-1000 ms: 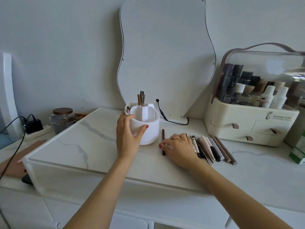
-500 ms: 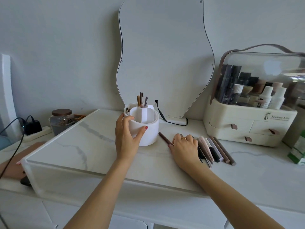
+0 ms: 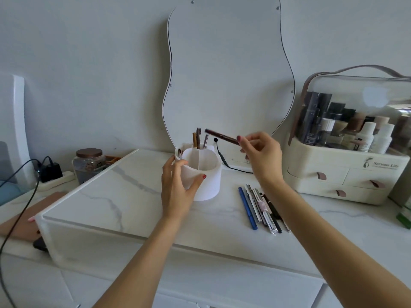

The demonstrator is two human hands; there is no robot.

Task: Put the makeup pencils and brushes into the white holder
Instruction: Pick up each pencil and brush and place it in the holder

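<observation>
The round white holder (image 3: pixel 210 176) stands on the marble top, split into compartments, with three pencils or brushes (image 3: pixel 198 140) upright in its back section. My left hand (image 3: pixel 178 190) is wrapped around its left side. My right hand (image 3: pixel 259 153) is raised above and to the right of the holder and pinches a dark brown pencil (image 3: pixel 221 136), which lies nearly level with its tip pointing left over the holder. Several more pencils and brushes (image 3: pixel 260 206) lie in a row on the top to the right of the holder.
A wavy-edged mirror (image 3: pixel 226 70) leans on the wall behind, with a black cable (image 3: pixel 224 162) at its foot. A cream cosmetics organiser (image 3: pixel 347 172) with drawers stands at the right. A lidded glass jar (image 3: pixel 89 163) and a power strip (image 3: pixel 52 174) are at the left.
My right hand picked the dark brown pencil up off the top and lifted it to above the holder. The left hand stayed on the holder.
</observation>
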